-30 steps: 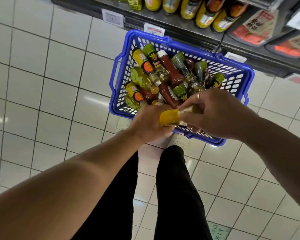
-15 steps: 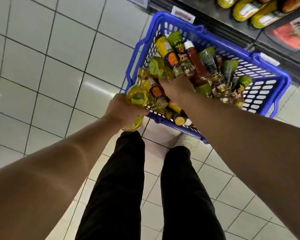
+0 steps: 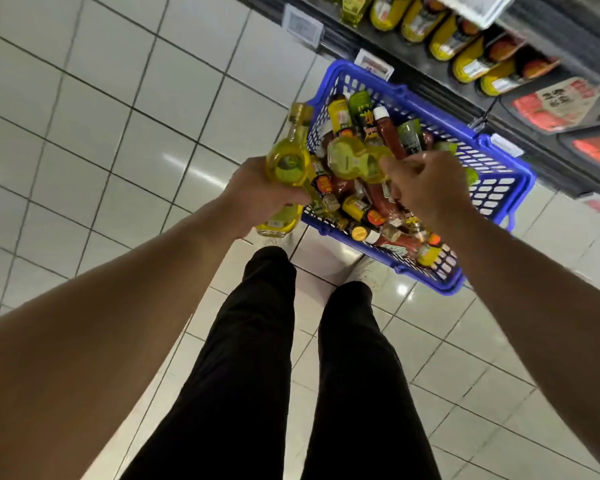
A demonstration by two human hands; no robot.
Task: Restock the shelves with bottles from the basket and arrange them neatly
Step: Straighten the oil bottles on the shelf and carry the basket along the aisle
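Yellow oil bottle gripped by right hand, above basket.

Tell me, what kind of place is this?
Most likely a shop, such as a supermarket. A blue basket full of bottles sits on the tiled floor beside a shelf with price tags.

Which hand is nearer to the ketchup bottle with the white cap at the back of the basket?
The right hand. It is over the blue basket, just in front of the ketchup bottle, gripping a yellow bottle. The left hand grips another yellow bottle outside the basket's left rim.
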